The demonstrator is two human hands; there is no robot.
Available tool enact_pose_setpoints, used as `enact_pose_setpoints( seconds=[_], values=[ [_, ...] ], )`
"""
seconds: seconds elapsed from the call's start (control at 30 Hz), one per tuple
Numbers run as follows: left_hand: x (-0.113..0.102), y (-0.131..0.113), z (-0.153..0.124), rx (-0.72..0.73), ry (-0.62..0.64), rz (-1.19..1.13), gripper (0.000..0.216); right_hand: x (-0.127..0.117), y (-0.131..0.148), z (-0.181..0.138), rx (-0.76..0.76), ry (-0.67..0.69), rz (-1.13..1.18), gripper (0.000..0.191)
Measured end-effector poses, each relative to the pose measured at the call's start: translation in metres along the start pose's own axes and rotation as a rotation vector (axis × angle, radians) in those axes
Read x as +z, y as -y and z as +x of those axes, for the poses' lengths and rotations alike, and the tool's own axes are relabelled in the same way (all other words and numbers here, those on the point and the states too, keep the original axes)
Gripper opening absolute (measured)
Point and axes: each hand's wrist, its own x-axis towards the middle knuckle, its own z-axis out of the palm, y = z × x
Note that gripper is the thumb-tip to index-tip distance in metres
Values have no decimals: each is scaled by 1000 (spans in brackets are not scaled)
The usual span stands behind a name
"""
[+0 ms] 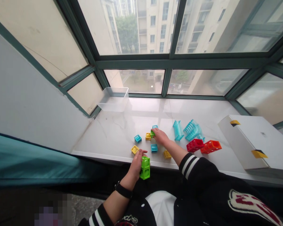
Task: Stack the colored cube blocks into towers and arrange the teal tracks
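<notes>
My left hand (136, 164) is closed round a green block stack (145, 168), made of two cube-shaped pieces, just off the sill's front edge. Farther out, my right hand (160, 137) grips a small green block (152, 133), partly hidden by the fingers. Beside that block lies a yellow block (147, 136), and a blue block (155, 126) shows behind it. Closer in are another blue block (154, 148) and a yellow block (167, 154) under my right forearm. To the left lie a blue block (138, 138) and a yellow block (134, 149), near my left fingertips.
On the right lie clear blue track-like pieces (178, 130), a curved one (192, 130), a red block stack (194, 145) and an orange block stack (211, 146). A white box (257, 141) stands at far right. A transparent bin (114, 102) sits back left by the window.
</notes>
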Motion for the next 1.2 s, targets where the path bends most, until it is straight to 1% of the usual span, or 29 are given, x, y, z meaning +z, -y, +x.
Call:
enact_pose_setpoints(
  seconds=[0.2,0.3,0.37,0.47,0.57,0.63,0.73,0.77,0.83,0.87,0.9,1.0,1.13,1.2],
  values=[
    [2,5,-2,-18,9,-4,69,15,-6,-2,-24,-2,-68,51],
    [0,6,-1,-21,0,-5,69,22,-11,-5,-11,21,-106,56],
    [0,7,0,-21,-5,2,70,23,-12,-7,-19,37,-113,61],
    [1,6,1,-13,-28,19,72,14,-13,-9,-60,30,-112,68],
    [3,6,4,-19,-55,24,76,-7,-11,-17,-119,-4,-83,70],
    [4,9,8,-30,-65,17,79,-23,-6,-30,-157,-56,-23,65],
    [8,14,17,-28,-85,13,81,-41,12,-64,-256,-137,168,51],
    [10,16,20,-21,-94,20,81,-44,20,-79,-312,-105,246,50],
    [17,19,26,10,-101,53,80,-44,36,-107,-369,49,349,52],
    [20,20,29,30,-98,79,79,-42,43,-118,-348,100,369,50],
    [25,21,31,49,-92,110,78,-39,49,-128,-301,103,385,46],
    [37,21,35,81,-62,184,76,-26,54,-142,-150,37,466,36],
    [46,16,32,77,-11,235,72,-17,38,-139,-59,-41,575,19],
    [45,15,29,52,29,264,67,-16,27,-137,-19,-97,616,19]
  ],
)
